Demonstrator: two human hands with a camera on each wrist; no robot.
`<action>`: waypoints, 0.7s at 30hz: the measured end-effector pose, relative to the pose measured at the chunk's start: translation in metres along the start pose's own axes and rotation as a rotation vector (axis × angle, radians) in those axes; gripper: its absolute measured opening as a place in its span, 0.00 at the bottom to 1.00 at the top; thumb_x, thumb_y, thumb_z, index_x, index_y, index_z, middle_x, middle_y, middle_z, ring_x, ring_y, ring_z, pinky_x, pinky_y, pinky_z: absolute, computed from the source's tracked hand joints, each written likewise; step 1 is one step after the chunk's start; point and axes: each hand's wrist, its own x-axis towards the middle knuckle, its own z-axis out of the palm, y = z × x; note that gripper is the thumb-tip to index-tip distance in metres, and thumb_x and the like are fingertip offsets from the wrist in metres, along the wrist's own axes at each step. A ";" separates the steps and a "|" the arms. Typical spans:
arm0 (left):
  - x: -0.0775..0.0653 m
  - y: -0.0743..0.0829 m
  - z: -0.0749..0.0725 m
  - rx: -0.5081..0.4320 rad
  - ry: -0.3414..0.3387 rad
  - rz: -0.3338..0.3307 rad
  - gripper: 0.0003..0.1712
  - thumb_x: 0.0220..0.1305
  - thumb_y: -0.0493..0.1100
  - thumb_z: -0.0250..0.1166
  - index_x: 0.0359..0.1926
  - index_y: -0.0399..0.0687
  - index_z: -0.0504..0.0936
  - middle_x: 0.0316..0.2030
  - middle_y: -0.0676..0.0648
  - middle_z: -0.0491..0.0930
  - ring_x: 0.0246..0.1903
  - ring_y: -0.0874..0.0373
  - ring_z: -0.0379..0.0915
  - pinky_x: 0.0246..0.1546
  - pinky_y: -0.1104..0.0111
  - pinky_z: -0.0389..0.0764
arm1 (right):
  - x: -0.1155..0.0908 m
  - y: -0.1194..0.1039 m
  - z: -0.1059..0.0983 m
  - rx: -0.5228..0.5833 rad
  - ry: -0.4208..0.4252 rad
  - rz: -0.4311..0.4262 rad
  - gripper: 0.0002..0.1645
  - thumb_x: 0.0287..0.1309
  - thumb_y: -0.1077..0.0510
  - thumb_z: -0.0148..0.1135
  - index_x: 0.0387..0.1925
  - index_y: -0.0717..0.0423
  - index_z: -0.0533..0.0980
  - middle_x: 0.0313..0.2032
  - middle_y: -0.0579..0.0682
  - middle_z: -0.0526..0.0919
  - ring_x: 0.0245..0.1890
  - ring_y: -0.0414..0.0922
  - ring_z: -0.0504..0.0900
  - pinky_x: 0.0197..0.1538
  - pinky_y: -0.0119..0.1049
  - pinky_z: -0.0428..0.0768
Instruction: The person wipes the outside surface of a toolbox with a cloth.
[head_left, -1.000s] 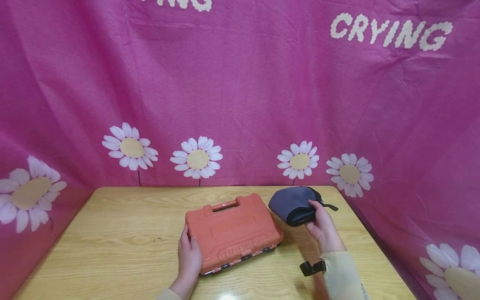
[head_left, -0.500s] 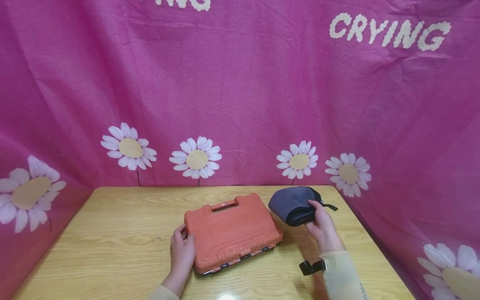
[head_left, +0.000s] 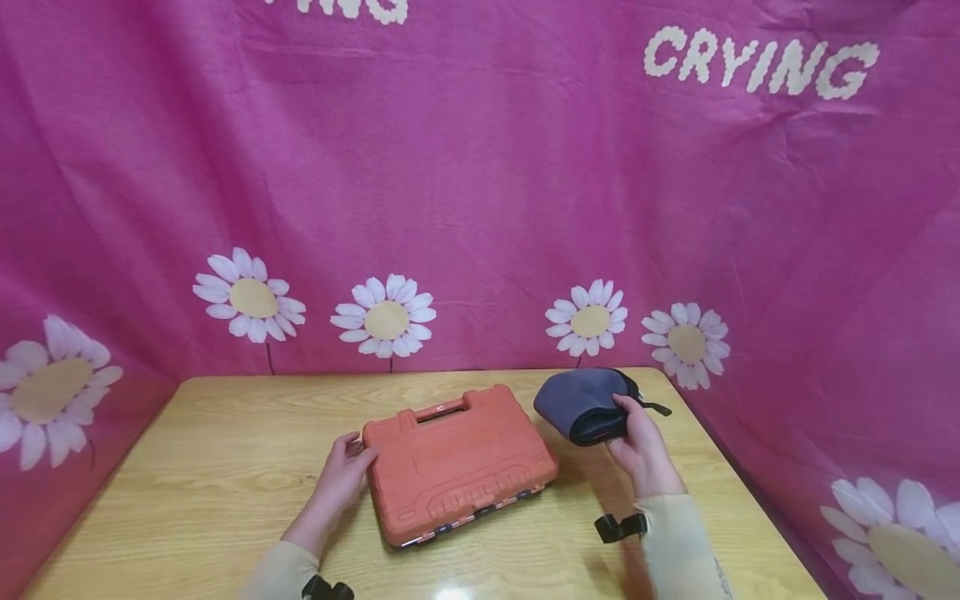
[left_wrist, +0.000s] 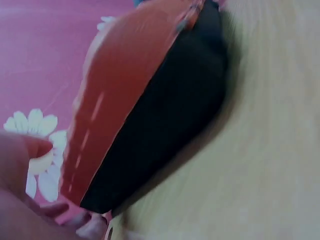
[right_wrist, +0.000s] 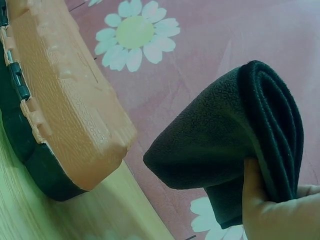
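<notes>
An orange plastic carrying case (head_left: 461, 467) with a dark base lies closed on the wooden table, its handle on the far side and hinges on the near side. At its far left corner is my left hand (head_left: 345, 471). In the left wrist view the thumb (left_wrist: 39, 146) stands apart from the case and the other fingers lie close to its end. To the right of the case, my right hand (head_left: 643, 446) grips a folded grey-purple fabric pouch (head_left: 573, 396) with black edging and a short black strap, thumb on top. The right wrist view shows the pouch (right_wrist: 200, 130) doubled over in layers.
The wooden table (head_left: 225, 467) reaches back to a pink-purple curtain (head_left: 480, 183) with printed daisies and white lettering, which also hangs along both sides. Dark bands (head_left: 621, 528) are at both wrists.
My left hand has slid along the case's left side to its far corner, loosening around it. The case has shifted slightly left. My right hand keeps the pouch in nearly the same place.
</notes>
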 end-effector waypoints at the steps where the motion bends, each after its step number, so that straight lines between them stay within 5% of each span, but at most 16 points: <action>1: 0.003 0.000 -0.002 0.020 -0.017 0.018 0.39 0.77 0.43 0.57 0.74 0.23 0.52 0.71 0.20 0.60 0.73 0.28 0.58 0.74 0.44 0.63 | 0.000 0.000 -0.001 -0.005 -0.010 -0.007 0.36 0.81 0.56 0.38 0.82 0.43 0.41 0.53 0.41 0.81 0.47 0.34 0.82 0.68 0.27 0.73; 3: 0.009 0.001 -0.005 0.045 -0.059 0.049 0.40 0.76 0.43 0.59 0.74 0.23 0.52 0.71 0.21 0.61 0.73 0.28 0.59 0.74 0.44 0.64 | 0.000 0.001 -0.002 -0.008 -0.022 -0.014 0.31 0.81 0.57 0.38 0.79 0.45 0.47 0.39 0.39 0.84 0.41 0.34 0.85 0.63 0.26 0.79; 8: 0.021 0.002 -0.013 0.082 -0.203 0.059 0.45 0.74 0.43 0.63 0.77 0.26 0.49 0.74 0.23 0.56 0.75 0.30 0.54 0.76 0.45 0.59 | 0.000 0.001 -0.006 -0.001 -0.032 -0.015 0.17 0.81 0.57 0.38 0.65 0.48 0.59 0.36 0.42 0.87 0.40 0.35 0.86 0.57 0.27 0.82; 15: 0.029 -0.005 -0.022 0.111 -0.353 0.087 0.49 0.71 0.42 0.67 0.79 0.31 0.47 0.77 0.24 0.49 0.78 0.30 0.43 0.78 0.44 0.51 | 0.000 0.000 -0.005 -0.021 -0.035 -0.003 0.35 0.81 0.57 0.38 0.82 0.47 0.42 0.35 0.42 0.87 0.40 0.35 0.86 0.58 0.27 0.82; 21: 0.024 -0.008 -0.021 0.055 -0.350 0.098 0.44 0.71 0.40 0.66 0.77 0.31 0.51 0.76 0.25 0.54 0.78 0.31 0.45 0.78 0.45 0.52 | 0.000 -0.001 -0.005 -0.011 -0.040 0.000 0.28 0.80 0.57 0.39 0.76 0.48 0.51 0.36 0.43 0.87 0.40 0.35 0.87 0.57 0.28 0.83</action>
